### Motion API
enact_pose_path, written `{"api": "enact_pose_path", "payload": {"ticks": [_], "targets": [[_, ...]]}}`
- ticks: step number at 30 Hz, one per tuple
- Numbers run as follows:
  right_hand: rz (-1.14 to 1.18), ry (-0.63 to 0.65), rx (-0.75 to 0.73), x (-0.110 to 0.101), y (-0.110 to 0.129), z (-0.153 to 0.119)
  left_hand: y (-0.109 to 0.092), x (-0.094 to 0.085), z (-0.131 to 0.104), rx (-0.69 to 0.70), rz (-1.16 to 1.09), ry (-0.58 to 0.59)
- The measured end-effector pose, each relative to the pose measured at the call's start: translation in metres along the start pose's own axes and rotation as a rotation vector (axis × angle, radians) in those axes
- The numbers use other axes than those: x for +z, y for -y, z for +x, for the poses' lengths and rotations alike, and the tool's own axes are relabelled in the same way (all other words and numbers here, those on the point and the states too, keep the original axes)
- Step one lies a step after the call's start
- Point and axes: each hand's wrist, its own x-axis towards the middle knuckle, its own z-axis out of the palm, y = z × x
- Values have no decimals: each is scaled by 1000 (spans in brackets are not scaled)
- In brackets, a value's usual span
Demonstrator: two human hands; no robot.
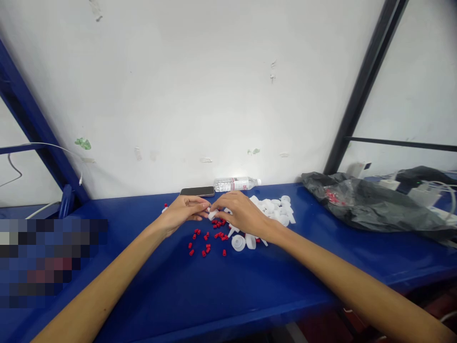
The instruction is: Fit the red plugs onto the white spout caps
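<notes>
My left hand (185, 209) and my right hand (237, 212) meet above the blue table. Between the fingertips of my right hand is a small white plastic piece (212, 216). The left thumb and fingers are pinched together against its near end; whatever they hold is hidden. Several small red caps (208, 247) lie scattered below the hands. Beside and under my right forearm is a heap of white plastic parts (276, 207), some with round flanges and narrow stems. One round white part (238, 243) lies flange up near the red caps.
Against the wall lie a dark phone (197, 191) and a clear plastic bottle (237, 184) on its side. A black plastic bag (371, 209) with red pieces spreads over the right side of the blue table (171, 295). Metal posts (360, 90) stand at both sides.
</notes>
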Motion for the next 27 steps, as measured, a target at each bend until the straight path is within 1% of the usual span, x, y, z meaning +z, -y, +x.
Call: {"api": "enact_pose_path", "payload": {"ticks": [4, 8, 13, 16, 19, 27], "targets": [[58, -122, 76, 3, 1, -1, 1, 1, 1, 8, -141, -46], [98, -185, 121, 3, 8, -2, 1, 2, 1, 14, -224, -102], [101, -214, 125, 5, 16, -2, -1, 4, 0, 21, -250, -113], [99, -197, 120, 5, 15, -2, -3, 4, -1, 24, -210, -79], [67, -170, 154, 3, 13, -3, -4, 5, -2, 31, -164, -78], [45, -197, 127, 1, 10, -3, -6, 4, -2, 11, -98, -77]]}}
